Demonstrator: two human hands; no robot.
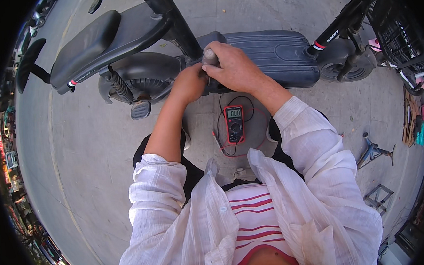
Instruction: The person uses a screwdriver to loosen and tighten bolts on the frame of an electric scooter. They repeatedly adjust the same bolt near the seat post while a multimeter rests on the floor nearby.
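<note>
Both my hands meet at the near edge of a black electric scooter's footboard (270, 56), beside the foot of its seat post (179, 30). My right hand (235, 68) is closed around a short, rounded, grey-brown piece (210, 58) that looks like a handle end; its lower part is hidden. Just below and left of it, my left hand (190, 84) is closed too, its fingertips out of sight against the scooter. On the ground beneath my hands lies a red and black multimeter (235, 124), its screen lit, with red and black test leads (221, 144) looped around it.
The scooter's black seat (87, 40) and rear wheel (145, 76) are on the left, with a pedal (141, 109) sticking out. Its front wheel (346, 61) and black basket (400, 33) are on the right. A blue metal stand (373, 151) and a metal frame (379, 199) lie at right.
</note>
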